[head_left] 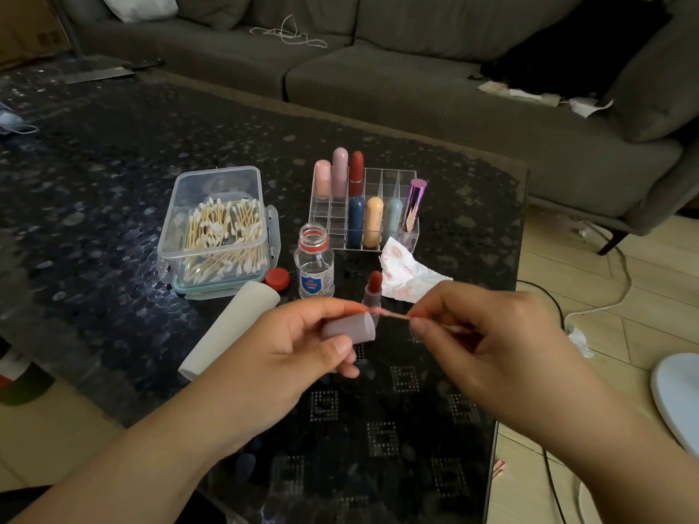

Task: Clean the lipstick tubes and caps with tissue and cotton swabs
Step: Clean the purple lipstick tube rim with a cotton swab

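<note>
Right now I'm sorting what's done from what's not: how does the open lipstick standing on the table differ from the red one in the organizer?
The open lipstick stands uncapped on the bare table, dark red bullet exposed; the red lipstick in the clear organizer is capped. The open one has a mauve base; the other's shell is red. The open one sits beside the stained tissue. Both stand upright.

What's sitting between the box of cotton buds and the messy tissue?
In the head view, an open little glass bottle stands between the swab box and the stained tissue, with its red cap lying beside it on the table.
</note>
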Motion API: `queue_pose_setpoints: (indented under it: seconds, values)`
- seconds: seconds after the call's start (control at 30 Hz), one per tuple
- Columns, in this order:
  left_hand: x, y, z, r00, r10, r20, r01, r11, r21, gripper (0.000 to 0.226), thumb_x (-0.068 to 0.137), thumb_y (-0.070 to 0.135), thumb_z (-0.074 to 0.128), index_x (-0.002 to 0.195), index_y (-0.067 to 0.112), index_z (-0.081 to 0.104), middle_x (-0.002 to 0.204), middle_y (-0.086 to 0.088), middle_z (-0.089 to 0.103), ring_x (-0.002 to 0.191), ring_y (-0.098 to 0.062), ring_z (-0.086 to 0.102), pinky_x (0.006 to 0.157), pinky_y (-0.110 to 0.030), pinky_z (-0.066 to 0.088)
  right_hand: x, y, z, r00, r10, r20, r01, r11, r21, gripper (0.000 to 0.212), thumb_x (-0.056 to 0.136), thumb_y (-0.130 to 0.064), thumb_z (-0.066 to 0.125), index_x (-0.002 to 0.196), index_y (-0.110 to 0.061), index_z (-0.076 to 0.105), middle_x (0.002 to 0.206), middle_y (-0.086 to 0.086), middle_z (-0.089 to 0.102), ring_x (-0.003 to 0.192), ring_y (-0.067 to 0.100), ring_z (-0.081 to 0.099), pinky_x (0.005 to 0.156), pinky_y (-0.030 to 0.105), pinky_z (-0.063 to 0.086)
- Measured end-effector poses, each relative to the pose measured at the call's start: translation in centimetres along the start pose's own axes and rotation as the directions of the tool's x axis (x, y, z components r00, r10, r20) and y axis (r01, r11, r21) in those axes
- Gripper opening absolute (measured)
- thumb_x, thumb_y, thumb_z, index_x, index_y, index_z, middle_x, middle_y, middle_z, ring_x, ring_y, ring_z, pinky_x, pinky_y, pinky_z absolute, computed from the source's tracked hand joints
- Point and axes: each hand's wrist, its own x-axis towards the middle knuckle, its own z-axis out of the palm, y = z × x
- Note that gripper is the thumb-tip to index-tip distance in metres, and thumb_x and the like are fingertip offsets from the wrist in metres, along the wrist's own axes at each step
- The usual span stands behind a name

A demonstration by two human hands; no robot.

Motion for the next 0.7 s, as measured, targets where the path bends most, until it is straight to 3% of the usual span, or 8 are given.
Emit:
queue_pose_setpoints:
  seconds: [0.13,0.23,0.33,0.53,0.7]
  values:
    - [-0.04,0.01,-0.15,1.0,-0.028,-0.009,0.028,0.999,-0.035,0.024,0.084,0.021,0.058,0.103,0.028,0.07,0.075,0.001,0.067,0.076,-0.017,0.068,0.077,-0.027,0.054,-0.08,0.23,0.22,0.998,-0.003,0.059,0.003,1.0,0.0,0.006,0.078,-0.026,0.061,0.073,-0.029,0.062,0.048,-0.025,0.038,0.05,-0.007,0.046,0.048,0.003,0.03]
    - [0.05,-0.12,-0.26,0.999,-0.051,0.002,0.051,0.998,-0.043,0.022,0.092,0.015,0.055,0.103,0.027,0.07,0.081,-0.002,0.068,0.079,-0.018,0.067,0.082,-0.035,0.054,-0.31,0.09,-0.3,0.999,-0.008,0.034,0.005,0.997,0.081,0.007,0.079,-0.025,0.062,0.072,-0.026,0.063,0.049,-0.013,0.049,0.048,0.003,0.048,0.047,0.005,0.031]
    - [0.02,-0.09,-0.15,0.998,-0.064,0.013,0.064,0.997,-0.039,0.028,0.095,0.007,0.05,0.102,0.024,0.07,0.088,-0.001,0.069,0.079,-0.018,0.065,0.077,-0.031,0.055,-0.29,0.12,-0.75,1.0,-0.011,0.004,0.011,0.991,0.132,0.011,0.08,-0.032,0.059,0.071,-0.026,0.063,0.051,-0.004,0.053,0.048,0.01,0.049,0.045,0.007,0.033]
    - [-0.08,0.38,0.05,0.99,-0.065,0.124,0.074,0.995,-0.073,0.029,0.082,0.018,0.051,0.101,0.028,0.07,0.081,0.004,0.066,0.075,-0.018,0.064,0.071,-0.027,0.053,-0.15,0.04,-0.15,0.999,-0.035,0.026,0.034,0.999,0.037,0.005,0.078,-0.025,0.064,0.074,-0.025,0.066,0.051,-0.016,0.051,0.05,0.001,0.049,0.048,0.004,0.033]
    - [0.04,0.7,-0.04,0.995,-0.061,0.073,0.074,0.978,-0.193,0.028,0.078,0.014,0.053,0.097,0.022,0.072,0.073,-0.003,0.061,0.069,-0.017,0.061,0.069,-0.027,0.053,-0.14,0.19,-0.25,0.998,0.001,0.066,-0.004,0.999,0.039,0.006,0.078,-0.025,0.062,0.072,-0.026,0.064,0.05,-0.014,0.051,0.049,0.003,0.05,0.046,0.008,0.034]
